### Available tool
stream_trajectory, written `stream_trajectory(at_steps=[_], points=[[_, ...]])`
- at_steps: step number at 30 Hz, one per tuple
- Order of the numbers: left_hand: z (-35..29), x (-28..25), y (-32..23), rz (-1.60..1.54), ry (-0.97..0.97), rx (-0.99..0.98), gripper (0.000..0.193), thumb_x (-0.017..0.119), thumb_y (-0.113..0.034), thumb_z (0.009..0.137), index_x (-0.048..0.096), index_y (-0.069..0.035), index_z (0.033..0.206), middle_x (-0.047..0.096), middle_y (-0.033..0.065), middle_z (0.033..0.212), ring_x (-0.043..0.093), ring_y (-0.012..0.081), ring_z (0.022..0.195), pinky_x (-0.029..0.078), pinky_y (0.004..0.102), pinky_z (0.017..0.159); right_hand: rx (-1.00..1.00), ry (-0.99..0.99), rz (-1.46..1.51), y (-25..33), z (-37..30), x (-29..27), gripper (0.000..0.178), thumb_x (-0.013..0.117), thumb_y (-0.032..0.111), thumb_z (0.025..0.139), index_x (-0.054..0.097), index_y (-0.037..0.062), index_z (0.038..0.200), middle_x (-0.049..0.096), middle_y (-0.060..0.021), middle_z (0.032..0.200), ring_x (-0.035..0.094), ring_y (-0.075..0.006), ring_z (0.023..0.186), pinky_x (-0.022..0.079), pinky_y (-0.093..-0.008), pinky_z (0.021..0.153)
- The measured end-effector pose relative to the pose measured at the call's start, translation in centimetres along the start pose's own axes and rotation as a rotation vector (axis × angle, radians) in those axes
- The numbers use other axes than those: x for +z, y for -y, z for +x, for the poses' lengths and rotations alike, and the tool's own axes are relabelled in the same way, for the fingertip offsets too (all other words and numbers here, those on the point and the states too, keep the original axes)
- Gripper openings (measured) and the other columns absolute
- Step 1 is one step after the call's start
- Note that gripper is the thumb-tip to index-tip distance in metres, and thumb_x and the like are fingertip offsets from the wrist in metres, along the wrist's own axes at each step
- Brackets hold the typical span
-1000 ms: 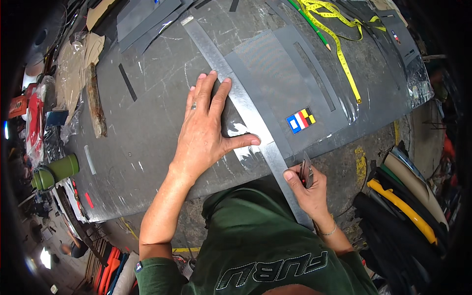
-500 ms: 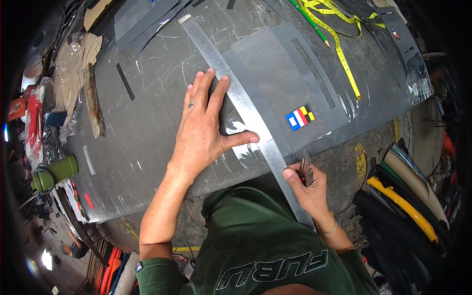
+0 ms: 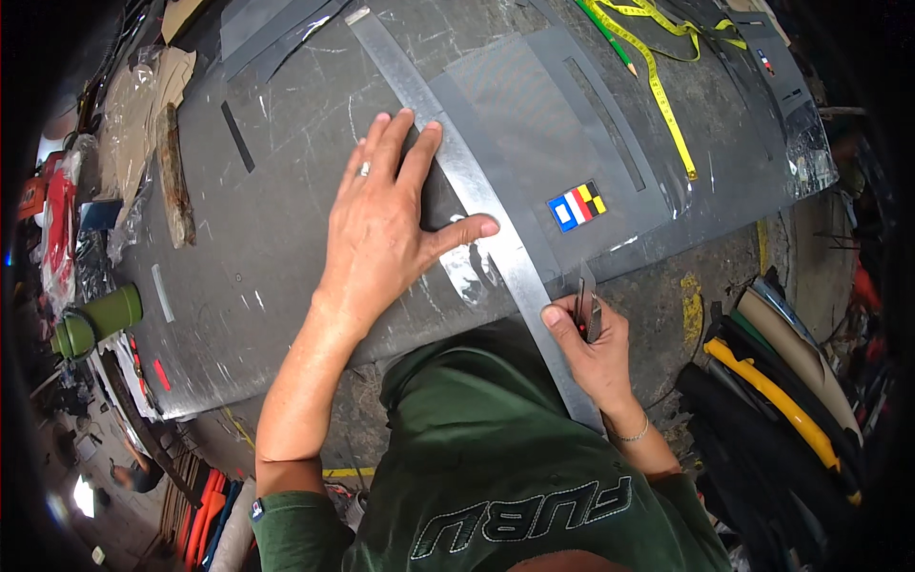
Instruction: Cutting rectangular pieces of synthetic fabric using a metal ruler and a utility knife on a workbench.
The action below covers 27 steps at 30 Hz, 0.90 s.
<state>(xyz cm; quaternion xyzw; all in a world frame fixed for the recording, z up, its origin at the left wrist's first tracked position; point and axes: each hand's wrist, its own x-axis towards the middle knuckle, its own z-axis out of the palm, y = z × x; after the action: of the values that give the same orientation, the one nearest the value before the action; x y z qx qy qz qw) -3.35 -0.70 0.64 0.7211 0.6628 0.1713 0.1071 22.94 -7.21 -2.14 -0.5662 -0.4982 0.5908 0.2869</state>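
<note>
A long steel ruler [image 3: 457, 170] lies slantwise over the table and reaches past its near edge toward my body. My left hand [image 3: 375, 210] is spread open on it, fingertips along its left edge and thumb on top. Under the ruler's right side is a grey fabric panel [image 3: 534, 114] with a slot and a small colourful flag patch [image 3: 577, 206]. My right hand [image 3: 596, 357] is closed round a utility knife [image 3: 585, 307], beside the ruler's near part. The blade points up toward the panel's near edge; whether it touches the panel I cannot tell.
A yellow tape measure [image 3: 667, 119] and green pencil [image 3: 612, 40] lie at the far right. Grey fabric pieces [image 3: 272, 33], a wooden stick [image 3: 175, 181] and a green roll [image 3: 100, 319] are on the left. Rolled materials [image 3: 777, 391] stand right of the table.
The whole view has shifted slightly, so the scene sits a little higher and further left. Both hands keep nearly the same places on and beside the ruler.
</note>
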Motion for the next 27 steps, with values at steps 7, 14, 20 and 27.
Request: stream_trajectory(at_steps=[7, 14, 20, 27], points=[[0.5, -0.7, -0.8, 0.099, 0.043, 0.089, 0.096, 0.081, -0.056, 0.08, 0.05, 0.007, 0.145, 0.044, 0.0268, 0.156, 0.045, 0.0436, 0.144, 0.04, 0.048, 0.119, -0.046, -0.001, -0.067, 0.0, 0.2, -0.1, 0.018, 0.076, 0.017, 0.098, 0.071, 0.0, 0.094, 0.062, 0.0047, 0.077, 0.052, -0.0044, 0.074, 0.044, -0.0238, 0.067], [0.4, -0.7, -1.0, 0.142, 0.109, 0.076, 0.114, 0.084, -0.063, 0.074, 0.041, 0.01, 0.15, 0.036, 0.0294, 0.16, 0.043, 0.0445, 0.146, 0.04, 0.0469, 0.119, -0.04, 0.008, -0.021, 0.1, 0.5, 0.0, 0.016, 0.076, 0.016, 0.098, 0.072, 0.0004, 0.095, 0.062, 0.006, 0.077, 0.052, -0.0034, 0.073, 0.044, -0.023, 0.066], [0.2, 0.4, -0.9, 0.145, 0.083, 0.079, 0.124, 0.086, -0.066, 0.067, 0.039, 0.011, 0.152, 0.034, 0.0313, 0.161, 0.036, 0.0433, 0.151, 0.036, 0.0472, 0.123, -0.04, 0.033, 0.038, -0.4, 0.7, -0.2, 0.02, 0.077, 0.02, 0.098, 0.073, 0.0003, 0.095, 0.062, 0.0058, 0.077, 0.051, -0.0032, 0.072, 0.043, -0.0229, 0.065], [0.1, 0.4, -1.0, 0.137, 0.075, 0.066, 0.125, 0.086, -0.066, 0.066, 0.038, 0.01, 0.152, 0.033, 0.0311, 0.161, 0.036, 0.0434, 0.151, 0.036, 0.0477, 0.123, -0.017, 0.031, 0.029, -0.4, 0.7, -0.2, 0.021, 0.078, 0.021, 0.097, 0.073, 0.0003, 0.094, 0.061, 0.0063, 0.075, 0.051, -0.0031, 0.071, 0.042, -0.0227, 0.064]])
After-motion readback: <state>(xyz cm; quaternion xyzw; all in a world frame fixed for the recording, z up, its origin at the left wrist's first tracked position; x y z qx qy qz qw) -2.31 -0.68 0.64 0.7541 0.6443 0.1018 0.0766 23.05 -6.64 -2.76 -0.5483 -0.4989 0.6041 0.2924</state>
